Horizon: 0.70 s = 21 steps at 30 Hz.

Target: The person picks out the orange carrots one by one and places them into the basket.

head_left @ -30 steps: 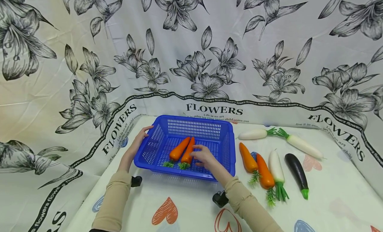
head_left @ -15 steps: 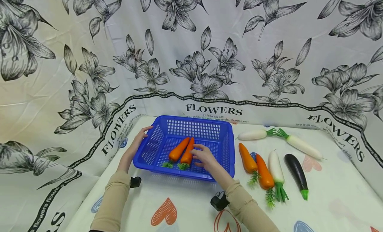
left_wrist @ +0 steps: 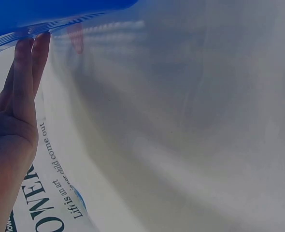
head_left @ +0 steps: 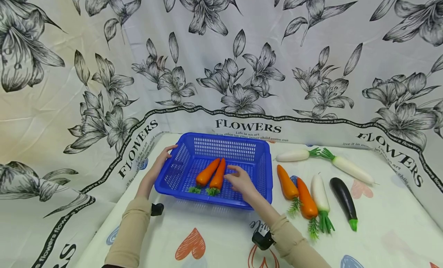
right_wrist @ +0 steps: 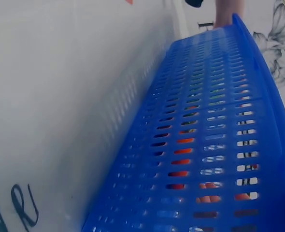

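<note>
Inside the blue slotted plastic basket (head_left: pixel 223 145), two carrots, a left one (head_left: pixel 207 173) and a right one (head_left: pixel 218 176), lie side by side, their green tops toward the front. My right hand (head_left: pixel 241 182) hovers inside the basket just right of the carrots, fingers loosely bent with nothing between them. Through the slots of the basket's wall (right_wrist: pixel 200 125), bits of orange and of fingers show in the right wrist view. On the left, my left hand (head_left: pixel 159 166) touches the basket's rim; its straight fingers (left_wrist: pixel 24 72) reach the edge in the left wrist view.
Right of the basket lie two more carrots, one (head_left: pixel 287 183) beside another (head_left: pixel 306 198). Near them are a white radish (head_left: pixel 320 193) and an eggplant (head_left: pixel 342 197). Behind, two white radishes (head_left: pixel 292 155) meet at their leaves. A flower-printed curtain (head_left: pixel 238 68) hangs at the back.
My right hand has shifted slightly right, away from the right-hand carrot, and its forearm has moved right too. The left hand, basket and carrots stay where they were.
</note>
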{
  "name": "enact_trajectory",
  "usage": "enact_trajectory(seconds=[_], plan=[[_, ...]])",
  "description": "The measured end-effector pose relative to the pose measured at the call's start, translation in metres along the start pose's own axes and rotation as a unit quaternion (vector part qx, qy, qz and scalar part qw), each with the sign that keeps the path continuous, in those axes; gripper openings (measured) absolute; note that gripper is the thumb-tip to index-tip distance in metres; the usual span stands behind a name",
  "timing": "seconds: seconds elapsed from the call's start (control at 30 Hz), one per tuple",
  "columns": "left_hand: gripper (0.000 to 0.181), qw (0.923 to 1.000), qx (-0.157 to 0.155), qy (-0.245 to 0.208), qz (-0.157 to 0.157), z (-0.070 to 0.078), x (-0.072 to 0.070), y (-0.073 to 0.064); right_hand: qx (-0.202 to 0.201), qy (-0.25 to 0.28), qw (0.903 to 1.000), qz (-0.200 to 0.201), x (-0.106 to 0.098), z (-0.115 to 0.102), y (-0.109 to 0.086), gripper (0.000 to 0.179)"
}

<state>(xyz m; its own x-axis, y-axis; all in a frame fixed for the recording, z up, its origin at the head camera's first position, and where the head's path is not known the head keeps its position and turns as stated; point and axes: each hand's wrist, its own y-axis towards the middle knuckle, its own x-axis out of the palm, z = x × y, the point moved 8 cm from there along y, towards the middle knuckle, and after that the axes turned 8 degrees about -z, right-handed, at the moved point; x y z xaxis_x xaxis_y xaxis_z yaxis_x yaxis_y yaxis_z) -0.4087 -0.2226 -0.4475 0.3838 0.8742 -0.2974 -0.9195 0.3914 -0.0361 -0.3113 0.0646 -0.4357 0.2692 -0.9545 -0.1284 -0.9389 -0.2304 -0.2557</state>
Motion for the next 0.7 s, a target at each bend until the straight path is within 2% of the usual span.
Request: enact_trajectory(seconds=[0.23, 0.53, 0.7], plan=[[0.052, 1.0000, -0.005, -0.003, 0.001, 0.000, -0.002, 0.000, -0.024, -0.027, 0.9993, -0.009, -0.004, -0.007, -0.009, 0.048], [0.053, 0.9999, -0.011, -0.003, 0.002, -0.001, -0.003, 0.000, -0.033, -0.040, 0.9984, -0.023, -0.013, -0.015, -0.015, 0.049], [0.053, 1.0000, -0.006, -0.005, 0.000, 0.000, -0.001, 0.000, -0.028, -0.070, 0.9968, -0.023, -0.020, -0.016, -0.024, 0.047]])
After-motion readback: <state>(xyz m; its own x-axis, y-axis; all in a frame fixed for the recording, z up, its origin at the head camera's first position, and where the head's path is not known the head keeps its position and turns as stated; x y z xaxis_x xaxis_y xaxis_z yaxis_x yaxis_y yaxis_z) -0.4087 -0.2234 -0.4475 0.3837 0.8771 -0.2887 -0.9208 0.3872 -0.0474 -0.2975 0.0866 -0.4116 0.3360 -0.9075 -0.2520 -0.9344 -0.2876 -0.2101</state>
